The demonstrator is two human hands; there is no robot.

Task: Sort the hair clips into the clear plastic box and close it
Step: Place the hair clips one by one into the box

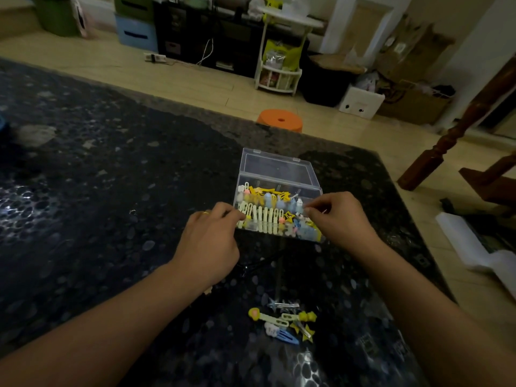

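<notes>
Left hand (208,245): fingers curled, tips at near-left corner of clear plastic box (279,188); whether pinching clip, cannot tell. Right hand (339,219): fingertips pinched at near-right corner. Box lid stands open, hair clips (268,210) inside. Loose clips (287,322) near table's (97,163) near edge.

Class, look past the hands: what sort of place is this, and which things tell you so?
Probably a lived-in home room. A dark speckled tabletop stands on a pale tiled floor, with an orange plastic stool, stacked cardboard boxes and a small white storage rack behind.
</notes>
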